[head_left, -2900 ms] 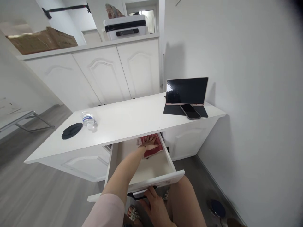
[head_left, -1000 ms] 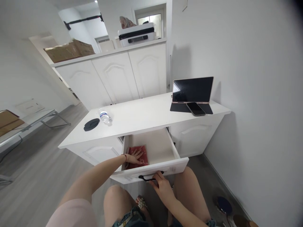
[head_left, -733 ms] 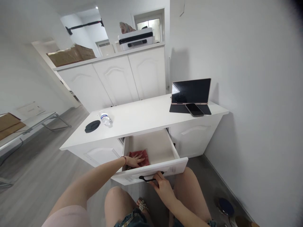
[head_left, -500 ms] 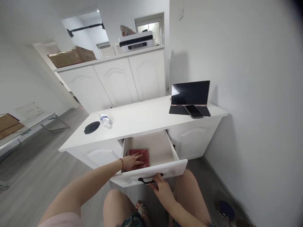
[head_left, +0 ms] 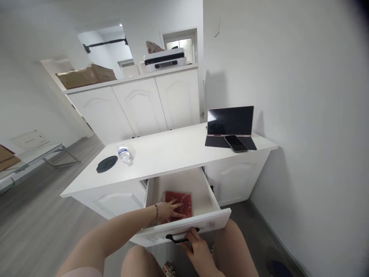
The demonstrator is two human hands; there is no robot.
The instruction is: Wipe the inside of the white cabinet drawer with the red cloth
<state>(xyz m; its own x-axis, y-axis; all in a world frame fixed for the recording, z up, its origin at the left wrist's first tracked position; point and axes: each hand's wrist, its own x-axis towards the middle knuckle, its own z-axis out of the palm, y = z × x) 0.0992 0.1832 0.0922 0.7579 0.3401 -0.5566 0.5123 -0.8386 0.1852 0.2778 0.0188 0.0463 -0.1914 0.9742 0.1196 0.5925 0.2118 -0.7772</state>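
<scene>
Head view: so the person's got the left hand spread pretty wide, palm down on a red packet, which lies inside the pulled-out drawer, by its front edge and a bit toward the left side. The right hand has its fingers curled over the black handle.

Biggest worry IMO is pinching. The left forearm crosses the drawer's front left corner, so if the right hand shoved inward now, fingers or wrist could get caught under the front edge of the tabletop. Yanking outward isn't great either: the right leg is tucked right up by the front right corner and could take a bump.

The packet looks kinda slick, so it might skid or crumple if the palm pushes unevenly, since nothing's gripping it.

Up top, a hard jolt could shift stuff. The bottle near the left edge looks like it's on its side, so it could roll. The phone sits close to the front edge, overlapping the dark flap below the tablet, so it's maybe the likeliest to slide off.
</scene>
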